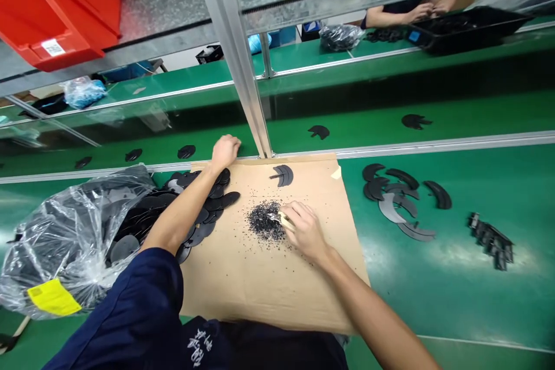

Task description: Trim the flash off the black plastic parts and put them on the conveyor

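My left hand (224,151) reaches forward to the far edge of the cardboard sheet (260,277), fingers curled at the belt's rail; what they hold, if anything, is hidden. Under my forearm lies a heap of black fan-shaped plastic parts (208,208) spilling from a clear bag (69,237). My right hand (303,231) rests on the cardboard, closed on a small cutting tool (278,219) whose tip lies at a pile of black trimmings (263,222). A single black part (282,175) lies farther up the cardboard.
A green conveyor belt (455,110) carries spaced black parts (415,121). More black curved pieces (399,193) and a black sprue strip (492,240) lie on the green table at right. An aluminium post (236,52) rises ahead. Red bins (60,6) sit overhead. Another person's hands (427,8) work opposite.
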A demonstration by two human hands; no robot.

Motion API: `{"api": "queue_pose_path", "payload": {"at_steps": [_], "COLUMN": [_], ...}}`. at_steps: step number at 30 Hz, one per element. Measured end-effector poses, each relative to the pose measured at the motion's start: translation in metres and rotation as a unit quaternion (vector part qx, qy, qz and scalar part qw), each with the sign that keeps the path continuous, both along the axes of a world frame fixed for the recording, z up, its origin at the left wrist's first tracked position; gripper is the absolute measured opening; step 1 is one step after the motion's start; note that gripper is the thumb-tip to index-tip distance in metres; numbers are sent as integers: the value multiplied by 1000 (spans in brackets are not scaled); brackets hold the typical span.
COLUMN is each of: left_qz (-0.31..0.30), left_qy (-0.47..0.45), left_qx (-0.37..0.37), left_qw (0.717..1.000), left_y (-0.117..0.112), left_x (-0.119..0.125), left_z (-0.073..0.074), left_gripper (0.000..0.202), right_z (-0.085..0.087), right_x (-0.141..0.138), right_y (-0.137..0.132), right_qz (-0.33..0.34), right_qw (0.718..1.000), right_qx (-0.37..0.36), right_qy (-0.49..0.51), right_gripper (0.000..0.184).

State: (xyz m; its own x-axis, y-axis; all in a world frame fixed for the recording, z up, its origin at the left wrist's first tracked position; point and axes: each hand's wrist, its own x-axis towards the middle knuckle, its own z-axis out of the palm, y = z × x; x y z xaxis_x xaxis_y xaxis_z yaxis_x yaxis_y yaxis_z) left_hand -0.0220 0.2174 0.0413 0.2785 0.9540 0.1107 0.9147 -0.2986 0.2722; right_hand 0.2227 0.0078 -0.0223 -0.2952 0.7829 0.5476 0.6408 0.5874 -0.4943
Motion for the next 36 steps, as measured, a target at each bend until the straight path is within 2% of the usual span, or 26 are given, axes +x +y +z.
{"api": "queue_pose_path", "payload": {"at_steps": [4, 6, 8, 11, 13, 17, 18, 20, 22, 24, 26, 28, 36], "left_qz": [-144, -176, -177, -186, -217, -273, -269, -225, -152, -85, -51, -39, -42], "left_qy": [-42, -64, -83, -110, -133, -211, -219, -189, -110, -19, 51, 84, 80], "left_qx": [-52, -60, -57, -63, -94, -195, -197, -146, -76, -42, -51, -72, -148], "left_qw": [987, 980, 979, 974, 963, 918, 917, 945, 979, 995, 996, 993, 985], "left_y": [-42, -57, -67, -84, -102, -138, -144, -149, -148, -144, -140, -136, -114], "left_x": [38, 56, 66, 63, 52, 21, 11, -8, -27, -41, -49, -52, -53], "left_z": [-20, -29, -33, -31, -25, -17, -16, -17, -19, -23, -26, -28, -26], "left_gripper": [19, 19, 17, 22, 22, 23, 25, 26, 22, 21, 32, 42, 53], "right_z": [0, -1, -2, -2, 1, 11, 13, 17, 21, 22, 23, 23, 22], "right_x": [-1, -2, -3, 0, 2, 1, -1, -6, -10, -12, -13, -12, -13], "right_y": [0, 1, 3, 7, 9, 7, 6, 3, 0, 0, 0, 1, -1], "right_qz": [6, 4, -7, -44, -60, 7, 29, 52, 46, 26, 4, -8, 0], "right_qw": [1000, 1000, 1000, 996, 993, 996, 997, 994, 989, 981, 975, 972, 968], "right_qx": [-4, 6, 23, 62, 86, 66, 48, 3, -43, -82, -106, -120, -145], "right_qy": [-11, -12, 3, 43, 54, 53, 61, 93, 134, 171, 195, 204, 202], "right_gripper": [29, 30, 31, 35, 36, 26, 24, 17, 9, 6, 8, 10, 10]}}
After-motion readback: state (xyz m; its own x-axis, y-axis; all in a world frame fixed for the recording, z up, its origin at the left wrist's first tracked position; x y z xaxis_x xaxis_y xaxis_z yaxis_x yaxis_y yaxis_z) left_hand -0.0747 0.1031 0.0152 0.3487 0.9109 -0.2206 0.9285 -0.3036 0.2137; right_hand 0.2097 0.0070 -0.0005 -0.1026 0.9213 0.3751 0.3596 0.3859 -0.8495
